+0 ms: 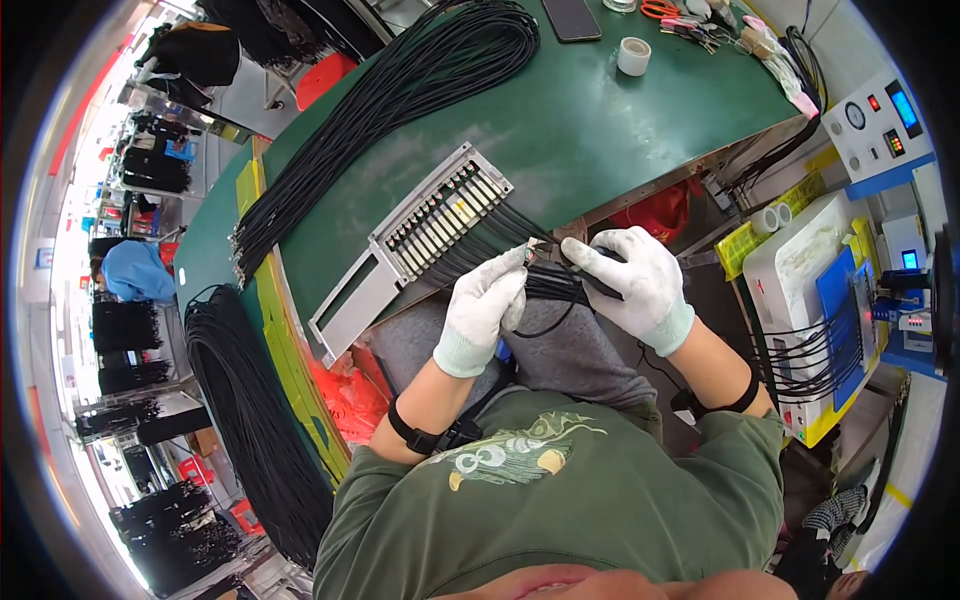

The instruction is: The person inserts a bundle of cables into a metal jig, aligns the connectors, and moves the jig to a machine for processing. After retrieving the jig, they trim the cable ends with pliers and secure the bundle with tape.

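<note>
My left hand [480, 312], in a white knit glove, pinches a small metal-tipped cable end [531, 246] over the table's near edge. Close beside it, my right hand [637, 285], gloved too, is closed around a black cable [551, 252] running to that end. The right index finger points toward the left fingertips. Just left of my hands lies a slanted grey metal rack [362, 312] on the green table [590, 130]. Pale connector ends [437, 232] sit side by side in its slots, their black cables trailing toward my lap.
Long bundles of black cable [430, 80] lie across the table and hang at its left side [240, 420]. A tape roll [633, 57], a phone [572, 18] and orange-handled scissors [660, 9] sit at the back. A machine [800, 280] with cables stands right.
</note>
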Demonstrator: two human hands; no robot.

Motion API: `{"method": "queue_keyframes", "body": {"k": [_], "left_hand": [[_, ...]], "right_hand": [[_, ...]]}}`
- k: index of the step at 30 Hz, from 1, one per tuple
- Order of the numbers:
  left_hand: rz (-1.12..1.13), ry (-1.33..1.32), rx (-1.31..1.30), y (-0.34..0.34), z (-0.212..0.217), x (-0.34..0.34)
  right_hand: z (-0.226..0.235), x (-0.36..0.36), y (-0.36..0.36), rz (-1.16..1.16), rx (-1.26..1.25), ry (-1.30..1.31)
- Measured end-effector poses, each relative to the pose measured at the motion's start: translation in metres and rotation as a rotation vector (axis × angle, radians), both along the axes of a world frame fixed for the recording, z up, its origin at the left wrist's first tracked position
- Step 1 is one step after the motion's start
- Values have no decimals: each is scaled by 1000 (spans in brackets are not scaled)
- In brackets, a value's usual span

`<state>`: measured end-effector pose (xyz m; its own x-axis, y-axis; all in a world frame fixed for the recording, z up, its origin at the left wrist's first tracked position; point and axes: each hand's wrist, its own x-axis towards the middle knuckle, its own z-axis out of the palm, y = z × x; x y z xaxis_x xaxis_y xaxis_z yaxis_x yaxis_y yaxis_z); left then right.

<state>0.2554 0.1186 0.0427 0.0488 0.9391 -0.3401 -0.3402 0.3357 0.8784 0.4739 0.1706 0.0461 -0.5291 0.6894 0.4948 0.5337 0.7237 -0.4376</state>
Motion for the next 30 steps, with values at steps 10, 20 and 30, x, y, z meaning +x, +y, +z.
{"method": "queue_keyframes", "body": {"k": [10,20,30], "left_hand": [[6,-139,-14,0,-3,-3],[-108,-53,-1,-1,8,-7],[-77,-122,-4,-4,6,-8]], "right_hand": [[-7,0,0,-5,23,15],[-8,13,-2,154,-496,236],[10,8,-9,33,-136,29]]}}
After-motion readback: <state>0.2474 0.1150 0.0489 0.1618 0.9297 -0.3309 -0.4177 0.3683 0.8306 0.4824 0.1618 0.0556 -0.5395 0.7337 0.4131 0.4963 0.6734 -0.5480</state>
